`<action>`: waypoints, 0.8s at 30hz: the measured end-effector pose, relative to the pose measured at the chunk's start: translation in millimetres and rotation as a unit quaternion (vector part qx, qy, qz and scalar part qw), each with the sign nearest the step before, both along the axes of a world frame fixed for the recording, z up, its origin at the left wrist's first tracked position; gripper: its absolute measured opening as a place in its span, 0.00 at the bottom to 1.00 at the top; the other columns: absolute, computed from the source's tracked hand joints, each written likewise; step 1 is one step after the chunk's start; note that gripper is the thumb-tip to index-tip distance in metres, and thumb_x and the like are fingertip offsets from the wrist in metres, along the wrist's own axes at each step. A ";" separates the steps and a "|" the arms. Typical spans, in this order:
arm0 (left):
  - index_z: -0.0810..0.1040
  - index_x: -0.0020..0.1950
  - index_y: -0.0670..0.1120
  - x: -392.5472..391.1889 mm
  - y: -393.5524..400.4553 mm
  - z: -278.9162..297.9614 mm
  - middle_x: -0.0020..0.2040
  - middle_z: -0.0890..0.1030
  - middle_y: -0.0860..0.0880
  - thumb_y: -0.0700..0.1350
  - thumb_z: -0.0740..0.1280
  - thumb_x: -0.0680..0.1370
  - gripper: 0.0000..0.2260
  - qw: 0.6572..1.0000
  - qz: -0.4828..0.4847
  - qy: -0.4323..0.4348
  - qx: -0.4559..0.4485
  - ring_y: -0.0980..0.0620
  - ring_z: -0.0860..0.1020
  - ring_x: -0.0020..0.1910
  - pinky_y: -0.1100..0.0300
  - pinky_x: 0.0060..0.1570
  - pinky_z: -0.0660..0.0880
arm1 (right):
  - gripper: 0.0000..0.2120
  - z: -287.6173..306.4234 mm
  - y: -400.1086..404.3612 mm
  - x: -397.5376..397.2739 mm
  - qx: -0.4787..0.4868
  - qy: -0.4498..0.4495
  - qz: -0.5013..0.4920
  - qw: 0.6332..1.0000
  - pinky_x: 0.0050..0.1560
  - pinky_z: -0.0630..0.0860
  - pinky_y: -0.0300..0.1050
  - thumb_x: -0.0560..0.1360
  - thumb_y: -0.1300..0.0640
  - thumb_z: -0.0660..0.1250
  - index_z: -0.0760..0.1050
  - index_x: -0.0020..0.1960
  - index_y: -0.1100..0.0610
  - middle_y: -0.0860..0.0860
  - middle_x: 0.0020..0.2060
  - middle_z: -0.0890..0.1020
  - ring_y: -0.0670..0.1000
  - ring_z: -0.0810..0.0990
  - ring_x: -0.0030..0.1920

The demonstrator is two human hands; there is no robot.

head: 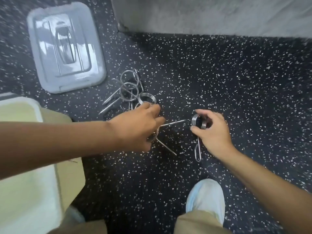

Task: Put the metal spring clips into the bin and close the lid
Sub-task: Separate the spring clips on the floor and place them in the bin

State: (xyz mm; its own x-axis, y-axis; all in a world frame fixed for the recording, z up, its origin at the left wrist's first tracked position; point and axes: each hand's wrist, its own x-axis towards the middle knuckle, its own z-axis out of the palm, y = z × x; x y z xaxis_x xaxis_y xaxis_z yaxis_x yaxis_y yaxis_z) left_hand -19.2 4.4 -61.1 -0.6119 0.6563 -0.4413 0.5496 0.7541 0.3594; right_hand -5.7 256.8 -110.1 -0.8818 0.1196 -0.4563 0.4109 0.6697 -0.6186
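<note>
A wide stretch of speckled black floor is being left open to the right of the hands, bounded at the top by a pale grey ledge and at the bottom by a light blue shoe. The left side is being crowded by the pale bin, whose rim is being crossed by the left forearm, and by the grey lid, which is lying flat on the floor above it, apart from the bin. A spring clip of shiny coiled wire is being pinched at its coil by the right hand, thumb and fingertips clamped on it, its long looped handle hanging down toward the shoe. The left hand is being closed on another clip, fingers curled over its coil, with thin straight wire legs sticking out rightward and down-right. A pile of further clips is lying tangled on the floor just above the left hand, near the lid's lower corner, their long legs pointing mostly down-left.
</note>
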 end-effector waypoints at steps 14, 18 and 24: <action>0.67 0.45 0.50 85.0 -88.4 95.3 0.41 0.74 0.52 0.42 0.73 0.69 0.15 0.983 0.169 0.005 0.074 0.51 0.73 0.35 0.58 0.32 0.70 | 0.28 91.3 -64.8 18.1 -0.182 -0.008 0.050 0.982 0.67 0.74 0.51 0.70 0.58 0.79 0.78 0.67 0.42 0.43 0.60 0.82 0.45 0.80 0.61; 0.69 0.40 0.50 102.5 -110.3 105.8 0.35 0.76 0.53 0.41 0.75 0.68 0.14 0.971 0.219 0.030 0.091 0.51 0.74 0.32 0.55 0.30 0.72 | 0.23 120.9 -84.9 8.2 -0.295 -0.062 0.017 0.953 0.60 0.80 0.52 0.73 0.65 0.74 0.80 0.64 0.47 0.51 0.59 0.81 0.51 0.84 0.56; 0.73 0.38 0.49 137.2 -143.9 109.8 0.35 0.74 0.54 0.39 0.74 0.69 0.10 0.958 0.266 0.039 0.103 0.53 0.73 0.32 0.55 0.32 0.72 | 0.21 145.5 -121.5 -12.7 -0.392 -0.151 0.032 0.907 0.60 0.79 0.56 0.73 0.66 0.71 0.77 0.66 0.59 0.56 0.56 0.81 0.56 0.82 0.56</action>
State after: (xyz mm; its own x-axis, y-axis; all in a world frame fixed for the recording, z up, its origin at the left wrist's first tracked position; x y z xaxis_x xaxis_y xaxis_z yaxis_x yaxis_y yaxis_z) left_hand 118.0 -139.5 48.8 -0.9096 0.3106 -0.2759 0.1384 0.8528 0.5036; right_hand -18.4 135.3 35.4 -0.6955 -0.3941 -0.6008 0.6171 0.1007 -0.7804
